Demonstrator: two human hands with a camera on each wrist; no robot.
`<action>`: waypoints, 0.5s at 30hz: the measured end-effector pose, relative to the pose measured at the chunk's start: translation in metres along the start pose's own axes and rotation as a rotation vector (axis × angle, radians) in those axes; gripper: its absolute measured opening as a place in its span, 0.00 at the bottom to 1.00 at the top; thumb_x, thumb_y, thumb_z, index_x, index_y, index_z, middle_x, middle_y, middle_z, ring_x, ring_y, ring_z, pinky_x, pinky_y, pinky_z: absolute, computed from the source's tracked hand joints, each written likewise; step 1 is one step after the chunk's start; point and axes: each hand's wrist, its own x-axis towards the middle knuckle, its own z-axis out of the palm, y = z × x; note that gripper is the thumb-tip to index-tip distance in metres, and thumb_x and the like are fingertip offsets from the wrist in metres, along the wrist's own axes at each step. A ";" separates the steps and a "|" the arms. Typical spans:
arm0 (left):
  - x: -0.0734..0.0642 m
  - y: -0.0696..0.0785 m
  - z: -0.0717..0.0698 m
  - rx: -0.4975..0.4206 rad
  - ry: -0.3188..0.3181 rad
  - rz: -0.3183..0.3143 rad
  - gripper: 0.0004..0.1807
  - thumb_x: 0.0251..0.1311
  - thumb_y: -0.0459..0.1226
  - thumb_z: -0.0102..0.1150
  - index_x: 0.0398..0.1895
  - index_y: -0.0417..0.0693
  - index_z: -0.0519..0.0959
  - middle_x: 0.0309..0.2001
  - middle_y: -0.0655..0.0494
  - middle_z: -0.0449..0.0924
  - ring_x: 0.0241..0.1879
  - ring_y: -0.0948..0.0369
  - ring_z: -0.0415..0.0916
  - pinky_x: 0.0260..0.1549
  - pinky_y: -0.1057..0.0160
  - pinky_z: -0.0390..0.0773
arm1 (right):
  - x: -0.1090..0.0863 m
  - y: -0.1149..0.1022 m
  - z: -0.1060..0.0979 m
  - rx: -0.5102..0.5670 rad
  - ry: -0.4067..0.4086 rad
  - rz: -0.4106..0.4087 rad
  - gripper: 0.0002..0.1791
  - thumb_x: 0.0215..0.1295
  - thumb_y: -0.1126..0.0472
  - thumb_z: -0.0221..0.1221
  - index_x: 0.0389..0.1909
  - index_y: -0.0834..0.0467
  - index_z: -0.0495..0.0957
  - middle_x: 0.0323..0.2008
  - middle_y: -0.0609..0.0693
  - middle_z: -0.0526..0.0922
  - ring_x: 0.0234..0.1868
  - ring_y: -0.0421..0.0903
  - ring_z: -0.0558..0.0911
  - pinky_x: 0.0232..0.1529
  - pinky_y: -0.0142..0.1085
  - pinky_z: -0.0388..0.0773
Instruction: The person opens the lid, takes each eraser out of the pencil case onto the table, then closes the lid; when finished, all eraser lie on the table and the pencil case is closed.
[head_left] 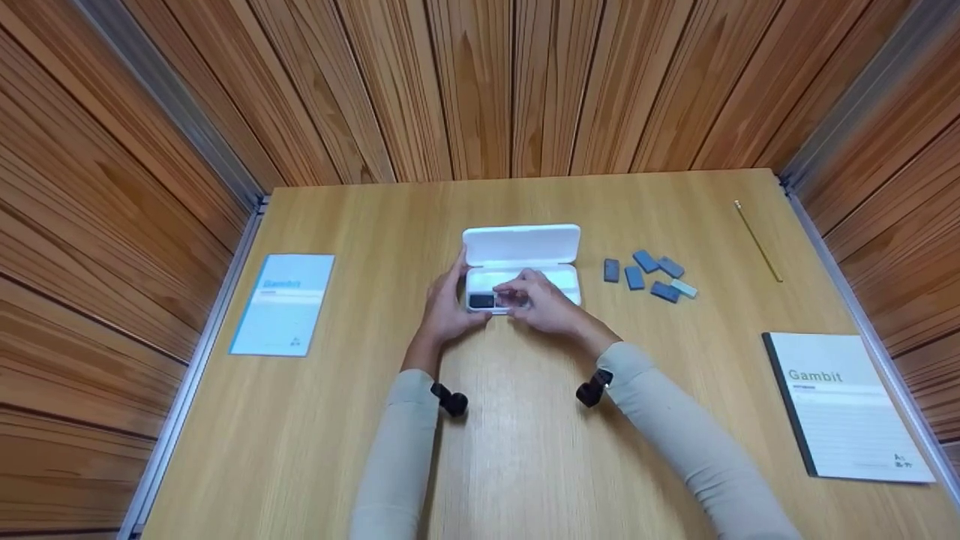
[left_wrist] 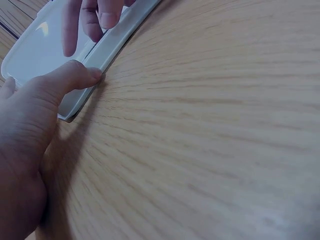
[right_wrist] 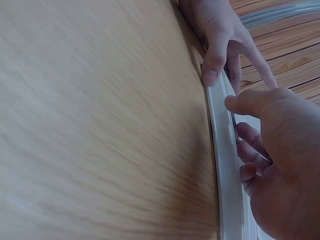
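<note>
A white pencil case (head_left: 522, 244) lies with its lid raised at the middle of the table. My left hand (head_left: 448, 306) grips its left end, the thumb (left_wrist: 82, 79) along the front edge and the fingers at the side. Inside the case, at the front left, is a dark rectangular block (head_left: 481, 301). Just right of that block, my right hand (head_left: 544, 304) reaches into the case. Its fingers (right_wrist: 250, 132) dip loosely bent behind the front wall, and its thumb (right_wrist: 245, 102) is near that wall. I see nothing between them; the fingertips are partly hidden.
Several blue-grey blocks (head_left: 634, 278) and a pale one (head_left: 684, 289), like erasers, lie right of the case. A pencil (head_left: 758, 241) is at the far right. One notebook (head_left: 282, 305) lies at the left, another notebook (head_left: 847, 409) at the right front.
</note>
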 end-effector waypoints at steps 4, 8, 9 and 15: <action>0.000 0.000 0.000 0.016 0.012 0.036 0.71 0.55 0.40 0.88 0.96 0.60 0.47 0.80 0.49 0.79 0.85 0.45 0.66 0.89 0.33 0.52 | 0.008 0.018 0.007 -0.027 0.033 -0.064 0.24 0.76 0.61 0.68 0.71 0.55 0.86 0.51 0.56 0.77 0.53 0.50 0.74 0.56 0.39 0.71; 0.000 -0.001 0.000 0.018 0.008 0.030 0.71 0.55 0.41 0.87 0.96 0.61 0.46 0.81 0.50 0.78 0.85 0.45 0.66 0.89 0.32 0.51 | 0.015 0.029 0.013 -0.053 0.045 -0.077 0.24 0.75 0.60 0.69 0.70 0.56 0.87 0.49 0.54 0.76 0.51 0.49 0.72 0.53 0.38 0.70; 0.000 -0.001 0.000 0.018 0.005 0.026 0.71 0.56 0.42 0.87 0.96 0.62 0.46 0.82 0.51 0.77 0.86 0.46 0.66 0.90 0.32 0.50 | 0.015 0.028 0.013 -0.051 0.041 -0.064 0.24 0.75 0.60 0.69 0.69 0.56 0.87 0.50 0.54 0.76 0.51 0.49 0.72 0.53 0.39 0.70; 0.001 -0.001 0.000 0.013 0.006 0.038 0.71 0.56 0.41 0.87 0.96 0.60 0.47 0.82 0.50 0.77 0.85 0.46 0.66 0.90 0.33 0.50 | 0.007 0.002 0.004 -0.047 0.005 0.011 0.19 0.77 0.63 0.68 0.65 0.55 0.89 0.53 0.58 0.77 0.56 0.54 0.73 0.58 0.44 0.71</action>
